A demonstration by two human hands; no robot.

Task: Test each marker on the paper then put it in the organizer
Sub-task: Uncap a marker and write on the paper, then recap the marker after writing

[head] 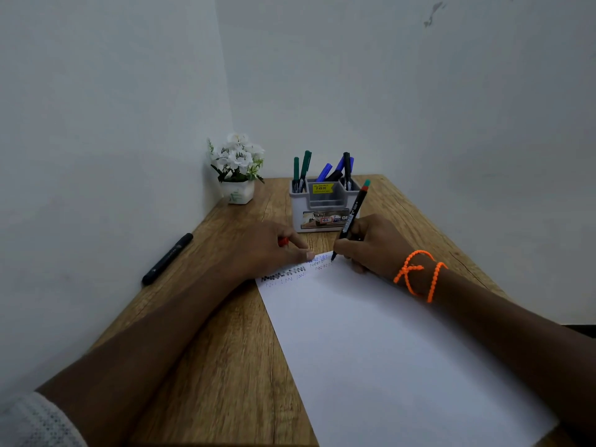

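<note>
The right hand's (371, 245) grip is closed around a black marker (350, 221), held like a pen with its tip touching the far edge of the paper (387, 343); the left hand (274, 250) rests at the paper's far left corner, fingers curled around a small red piece (283, 241), probably the cap. The wooden surface (225, 333) carries the large white sheet, which lies angled under both forearms. Along its far edge run several zigzag scribbles (300, 271) in black, blue and red, so a good many markers look already tested. Behind the hands stands the organizer (322, 204), a grey box with compartments: two green markers (301, 169) stand at its left, blue and black ones (338, 169) lean at its right. One black marker (167, 258) lies well apart on the left and seems still to be tested, so the job looks nearly done.
</note>
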